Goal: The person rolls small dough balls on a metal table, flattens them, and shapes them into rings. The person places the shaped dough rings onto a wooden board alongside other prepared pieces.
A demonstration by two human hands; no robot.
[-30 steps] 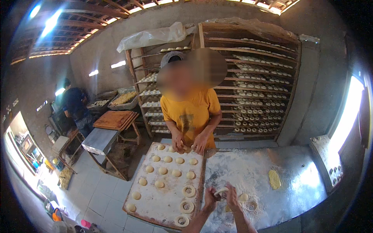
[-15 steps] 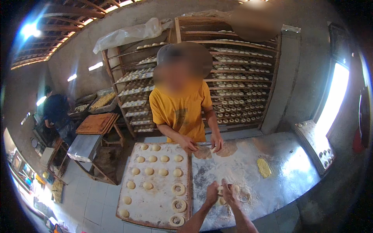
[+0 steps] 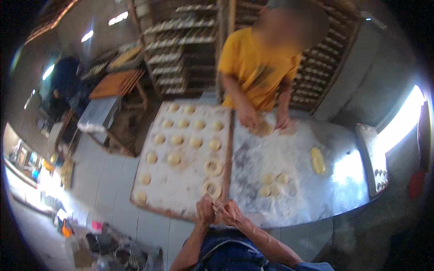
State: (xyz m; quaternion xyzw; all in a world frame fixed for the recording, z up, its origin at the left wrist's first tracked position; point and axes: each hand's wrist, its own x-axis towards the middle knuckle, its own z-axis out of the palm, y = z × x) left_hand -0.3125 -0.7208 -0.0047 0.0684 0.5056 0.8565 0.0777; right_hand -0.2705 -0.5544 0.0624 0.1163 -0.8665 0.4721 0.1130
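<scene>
Fingers curled, my left hand [image 3: 205, 211] and my right hand [image 3: 231, 213] come together at the near right corner of a floured board [image 3: 176, 185]. Between them is a pale piece of dough [image 3: 217, 206], mostly hidden and blurred. Just beyond my hands lie a dough ring [image 3: 211, 189] and a farther ring [image 3: 213, 167]. Rows of round dough balls [image 3: 174, 158] cover the board's left and far parts. To the right, several dough balls [image 3: 272, 184] are clustered on the floured metal table [image 3: 294, 198].
Across the table a person in a yellow shirt [image 3: 257, 67] handles dough at the far edge. A yellow oblong slab [image 3: 318, 160] lies on the right. Racks of dough [image 3: 181, 40] stand behind. Another person [image 3: 68, 86] is at the far left, near a side table [image 3: 99, 115].
My hands have moved left and nearer, from the dough balls on the table to the board's near right corner. The view has tipped downward, and the table's dough balls are now uncovered.
</scene>
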